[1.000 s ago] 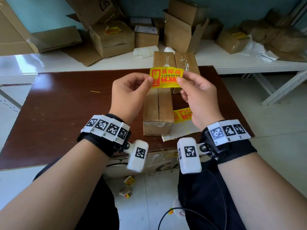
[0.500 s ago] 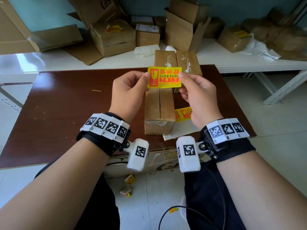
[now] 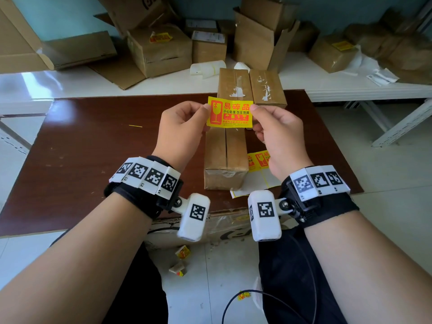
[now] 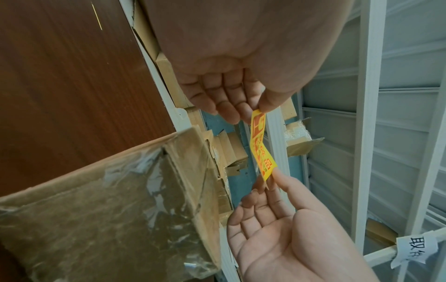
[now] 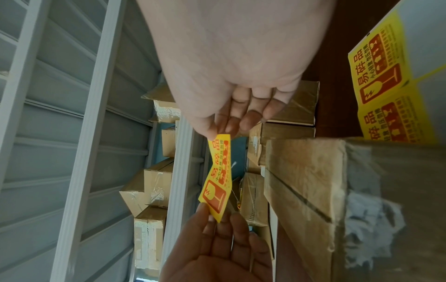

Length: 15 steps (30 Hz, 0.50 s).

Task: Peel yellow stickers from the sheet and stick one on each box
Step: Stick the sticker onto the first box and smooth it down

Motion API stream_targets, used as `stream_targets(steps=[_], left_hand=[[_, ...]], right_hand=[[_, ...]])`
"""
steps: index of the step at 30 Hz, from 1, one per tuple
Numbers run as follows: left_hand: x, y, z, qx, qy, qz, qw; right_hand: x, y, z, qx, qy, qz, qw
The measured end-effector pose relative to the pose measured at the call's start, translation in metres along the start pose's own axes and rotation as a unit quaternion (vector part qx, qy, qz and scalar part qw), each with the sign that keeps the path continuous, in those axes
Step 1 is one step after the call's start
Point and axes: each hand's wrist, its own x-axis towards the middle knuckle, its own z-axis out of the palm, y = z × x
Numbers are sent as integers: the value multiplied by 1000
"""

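Observation:
A peeled yellow sticker (image 3: pixel 230 112) with red print is stretched flat in the air between both hands, above the long taped box (image 3: pixel 225 146). My left hand (image 3: pixel 182 129) pinches its left edge between thumb and forefinger; my right hand (image 3: pixel 277 134) pinches the right edge. In the left wrist view the sticker (image 4: pixel 262 147) hangs edge-on between the two pinches; in the right wrist view the sticker (image 5: pixel 218 177) curves slightly. A second, shorter box (image 3: pixel 266 88) stands beside the long one. The sticker sheet (image 3: pixel 258 170) lies on the table right of the long box, partly under my right wrist.
The boxes stand on a dark brown table (image 3: pixel 81 148). Behind it a white bench (image 3: pixel 98 80) carries several cardboard boxes, some with yellow stickers (image 3: pixel 161 37). Sticker scraps (image 3: pixel 182 251) and a black cable (image 3: pixel 245 298) lie on the floor by my legs.
Both hands, holding the sticker between them, have come slightly nearer and lower over the long box. The grip is the same.

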Motion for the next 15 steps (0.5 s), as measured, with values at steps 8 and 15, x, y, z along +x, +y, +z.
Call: stream_targets(steps=[8, 15], left_hand=[[2, -1, -1, -3, -2, -1, 1000], [3, -1, -1, -7, 2, -6, 1000]], right_hand=[[5, 4, 1, -12, -6, -4, 1000], [6, 6, 0, -28, -18, -6, 999]])
